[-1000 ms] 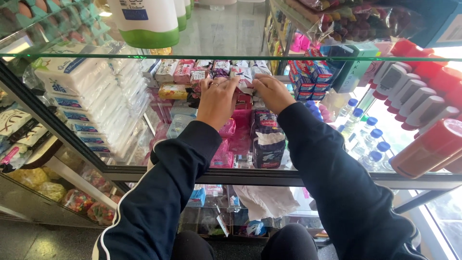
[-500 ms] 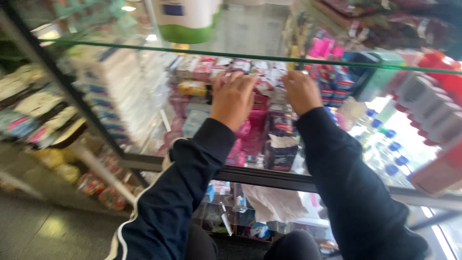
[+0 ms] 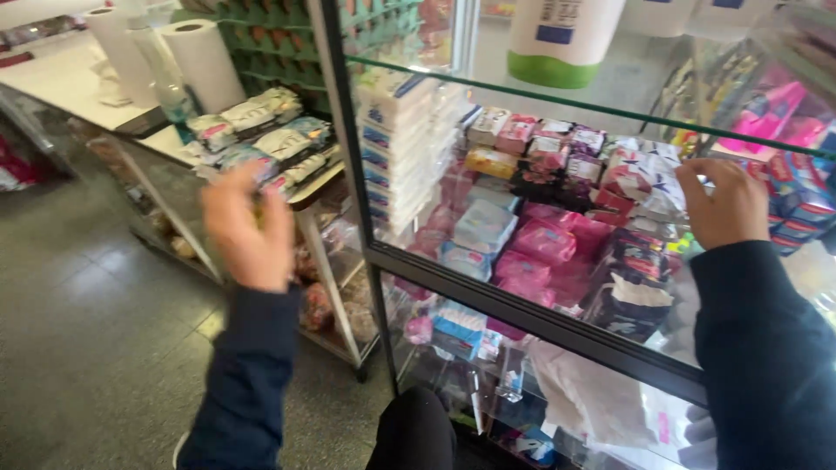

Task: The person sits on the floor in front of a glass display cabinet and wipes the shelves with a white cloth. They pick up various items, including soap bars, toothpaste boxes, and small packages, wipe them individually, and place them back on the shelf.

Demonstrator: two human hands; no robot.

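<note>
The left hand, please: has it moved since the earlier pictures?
Yes. The left hand has come out of the glass case, leftward past its dark frame, over the floor; it is blurred.

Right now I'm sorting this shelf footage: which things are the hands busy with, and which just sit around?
In hand:
- right hand among the small boxed packets inside the glass cabinet
- left hand, blurred, holding nothing, outside the cabinet

Lying about:
- pink soft packs
- paper rolls
- white and green bottle

Small red-and-white packets (image 3: 629, 178) lay flat in a loose pile on the glass shelf (image 3: 488, 283), closest to the right hand (image 3: 727, 204). Pink soft packs (image 3: 547, 242) sat just in front, stacked, overlapping.
</note>
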